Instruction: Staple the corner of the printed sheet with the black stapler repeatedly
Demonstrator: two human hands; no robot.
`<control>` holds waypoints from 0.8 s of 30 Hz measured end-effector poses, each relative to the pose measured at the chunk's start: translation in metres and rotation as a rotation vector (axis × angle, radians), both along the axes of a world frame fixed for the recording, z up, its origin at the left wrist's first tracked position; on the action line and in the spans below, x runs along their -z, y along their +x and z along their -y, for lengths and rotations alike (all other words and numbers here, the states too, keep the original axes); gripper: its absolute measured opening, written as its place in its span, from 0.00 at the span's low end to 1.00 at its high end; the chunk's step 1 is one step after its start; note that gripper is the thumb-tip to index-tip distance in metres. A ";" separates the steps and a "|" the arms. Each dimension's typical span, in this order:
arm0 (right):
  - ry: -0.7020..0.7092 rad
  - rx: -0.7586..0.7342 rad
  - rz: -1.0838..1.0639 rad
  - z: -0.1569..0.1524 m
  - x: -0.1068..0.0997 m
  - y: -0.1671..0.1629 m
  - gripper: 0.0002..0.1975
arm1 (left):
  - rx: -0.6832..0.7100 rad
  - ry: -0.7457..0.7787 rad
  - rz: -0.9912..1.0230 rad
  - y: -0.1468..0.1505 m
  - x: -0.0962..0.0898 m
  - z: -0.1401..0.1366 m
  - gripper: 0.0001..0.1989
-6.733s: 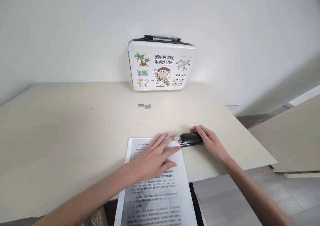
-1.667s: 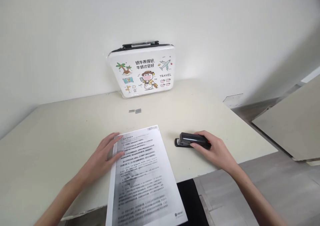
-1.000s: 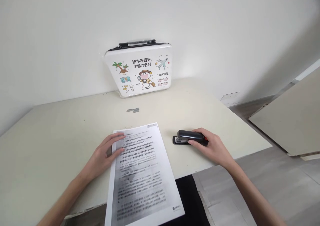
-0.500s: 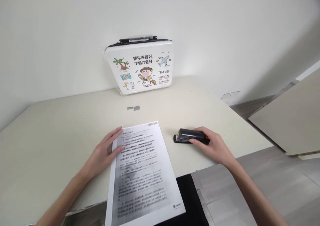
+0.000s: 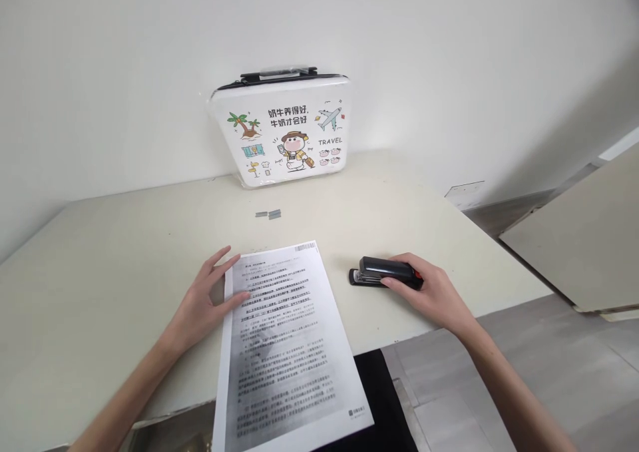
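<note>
Printed paper [image 5: 284, 345] lies at the front of the table, its lower part sticking out past the table edge. At its left edge is my left hand [image 5: 204, 305], fingers apart, the thumb resting on the sheet and the fingertips by its upper left corner. To the right of the paper, my right hand [image 5: 424, 292] is wrapped round the back of a black stapler [image 5: 387, 272]. The stapler rests on the table with its front pointing left, apart from the paper.
Small strips of staples [image 5: 268, 214] lie beyond the paper on the pale table [image 5: 124, 259]. A white case with cartoon prints [image 5: 284, 132] leans against the wall at the back. A pale panel [image 5: 579, 239] stands on the right, past the table edge.
The fingers of my left hand have spread and lifted slightly at the paper's upper left edge. My right hand keeps hold of the stapler, with little movement.
</note>
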State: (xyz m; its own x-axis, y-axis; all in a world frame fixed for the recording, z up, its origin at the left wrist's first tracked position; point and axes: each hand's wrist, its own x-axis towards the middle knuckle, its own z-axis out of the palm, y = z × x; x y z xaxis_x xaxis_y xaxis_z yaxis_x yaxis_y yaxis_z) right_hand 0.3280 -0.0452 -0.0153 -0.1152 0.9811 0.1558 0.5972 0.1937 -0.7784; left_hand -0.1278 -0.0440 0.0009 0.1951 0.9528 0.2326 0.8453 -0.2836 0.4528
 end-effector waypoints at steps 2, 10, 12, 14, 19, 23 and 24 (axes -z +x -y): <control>0.002 -0.004 -0.002 0.000 -0.001 0.000 0.15 | 0.010 -0.019 0.016 0.000 -0.001 -0.001 0.34; -0.011 -0.006 0.008 0.000 -0.002 -0.001 0.15 | -0.028 -0.040 0.090 0.000 -0.001 -0.002 0.32; -0.005 -0.004 0.011 0.000 -0.002 0.000 0.15 | -0.048 -0.048 0.122 0.000 0.000 -0.001 0.32; 0.000 -0.004 0.012 0.000 -0.001 0.000 0.16 | -0.078 -0.068 0.160 0.000 0.001 -0.001 0.33; -0.013 -0.005 0.007 0.001 -0.002 -0.001 0.16 | -0.136 -0.151 0.200 0.003 -0.001 0.000 0.30; -0.022 -0.003 0.002 0.001 -0.003 -0.001 0.16 | -0.117 -0.129 0.204 0.006 -0.001 0.000 0.29; -0.022 -0.004 0.001 0.001 -0.003 -0.001 0.16 | -0.112 -0.122 0.205 0.006 -0.001 0.000 0.29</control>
